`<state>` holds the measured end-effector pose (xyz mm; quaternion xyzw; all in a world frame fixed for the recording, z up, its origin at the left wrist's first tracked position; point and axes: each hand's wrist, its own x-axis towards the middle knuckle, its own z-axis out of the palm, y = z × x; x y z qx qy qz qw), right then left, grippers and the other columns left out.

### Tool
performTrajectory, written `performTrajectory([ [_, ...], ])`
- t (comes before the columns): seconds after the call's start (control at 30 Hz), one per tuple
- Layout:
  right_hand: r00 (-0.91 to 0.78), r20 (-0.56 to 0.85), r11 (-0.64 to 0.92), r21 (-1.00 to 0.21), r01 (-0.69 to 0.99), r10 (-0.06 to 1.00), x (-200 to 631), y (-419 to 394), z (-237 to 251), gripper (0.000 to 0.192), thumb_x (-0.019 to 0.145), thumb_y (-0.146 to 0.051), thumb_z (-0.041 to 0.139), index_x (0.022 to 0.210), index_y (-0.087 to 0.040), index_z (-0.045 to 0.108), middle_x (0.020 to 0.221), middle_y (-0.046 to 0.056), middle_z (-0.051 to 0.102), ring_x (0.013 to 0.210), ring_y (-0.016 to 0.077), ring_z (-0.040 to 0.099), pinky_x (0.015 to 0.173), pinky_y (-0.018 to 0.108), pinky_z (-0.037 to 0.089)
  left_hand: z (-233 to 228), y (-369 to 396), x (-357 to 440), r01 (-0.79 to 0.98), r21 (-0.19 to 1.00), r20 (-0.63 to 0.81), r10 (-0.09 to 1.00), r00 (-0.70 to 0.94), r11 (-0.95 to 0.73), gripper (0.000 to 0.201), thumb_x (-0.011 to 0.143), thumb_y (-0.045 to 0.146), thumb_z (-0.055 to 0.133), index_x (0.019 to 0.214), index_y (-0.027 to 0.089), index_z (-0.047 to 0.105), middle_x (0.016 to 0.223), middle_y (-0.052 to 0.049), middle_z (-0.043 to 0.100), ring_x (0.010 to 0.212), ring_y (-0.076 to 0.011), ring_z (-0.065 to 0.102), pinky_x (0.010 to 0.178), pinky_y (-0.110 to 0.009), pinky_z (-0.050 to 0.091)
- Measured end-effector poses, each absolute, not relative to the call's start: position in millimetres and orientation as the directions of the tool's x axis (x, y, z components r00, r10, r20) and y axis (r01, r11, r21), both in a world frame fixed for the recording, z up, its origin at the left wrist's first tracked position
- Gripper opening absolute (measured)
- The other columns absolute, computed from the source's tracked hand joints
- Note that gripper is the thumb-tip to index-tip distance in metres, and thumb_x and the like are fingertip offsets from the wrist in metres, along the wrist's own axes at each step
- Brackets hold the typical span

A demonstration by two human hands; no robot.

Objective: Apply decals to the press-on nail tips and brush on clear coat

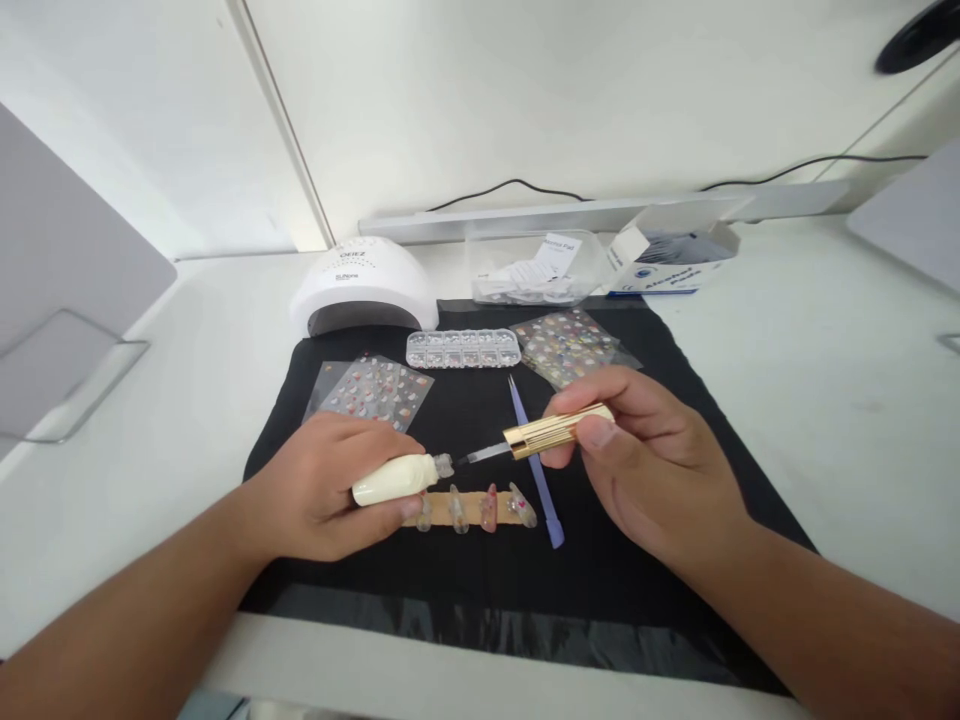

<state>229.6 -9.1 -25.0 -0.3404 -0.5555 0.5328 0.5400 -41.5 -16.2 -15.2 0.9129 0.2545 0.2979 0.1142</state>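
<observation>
My left hand [330,490] grips a cream nail polish bottle [394,479], tipped sideways with its open neck to the right. Between the thumb and fingers of my right hand [637,440] is a gold-capped nail polish brush [559,431]; its dark tip lies just beside the bottle's mouth. Below them is a tan strip [472,509] carrying several decorated false nails [489,508], its left end partly hidden by my left hand. Purple tweezers [541,490] lie on the black mat [480,580], passing under the brush cap.
A white nail lamp [367,280] stands at the back left. Behind the mat's middle are a compartment case of small gems [463,349] and a clear tub [536,275]. Sticker sheets [375,392] lie left, more sticker sheets [570,345] right, near an open alcohol pad box [667,262].
</observation>
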Motion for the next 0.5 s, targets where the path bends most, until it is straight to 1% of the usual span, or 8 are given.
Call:
performTrajectory([
  [0.27, -0.154, 0.216, 0.184, -0.963, -0.198, 0.964, 228.5, -10.9, -23.3, 0.023, 0.077, -0.048, 0.083, 0.084, -0.028, 0.075, 0.062, -0.003, 0.066, 0.056, 0.0116, 0.063, 0.054, 0.025, 0.052, -18.1, -14.6, -40.8, 0.395, 0.382, 0.482, 0.545, 0.686, -0.835, 0.014, 0.098, 0.028, 0.054, 0.102, 0.017, 0.061, 0.075, 0.0, 0.068, 0.061, -0.0135, 0.062, 0.057, -0.025, 0.047],
  [0.4, -0.158, 0.236, 0.205, -0.961, -0.186, 0.959, 227.8, -9.6, -22.2, 0.023, 0.078, -0.048, 0.082, 0.083, -0.027, 0.074, 0.061, -0.003, 0.066, 0.054, 0.0123, 0.062, 0.052, 0.026, 0.051, -15.5, -14.4, -40.2, 0.397, 0.386, 0.46, 0.547, 0.699, -0.833, 0.013, 0.097, 0.027, 0.054, 0.102, 0.017, 0.061, 0.073, 0.0, 0.067, 0.059, -0.0124, 0.06, 0.055, -0.024, 0.045],
  [0.5, -0.163, 0.25, 0.225, -0.961, -0.158, 0.955, 227.5, -9.5, -21.6, 0.025, 0.079, -0.049, 0.081, 0.083, -0.025, 0.072, 0.06, -0.003, 0.066, 0.052, 0.0121, 0.061, 0.052, 0.026, 0.051, -15.7, -14.6, -40.9, 0.399, 0.384, 0.453, 0.547, 0.704, -0.833, 0.012, 0.097, 0.027, 0.055, 0.102, 0.018, 0.06, 0.075, 0.0, 0.068, 0.061, -0.013, 0.061, 0.056, -0.024, 0.045],
])
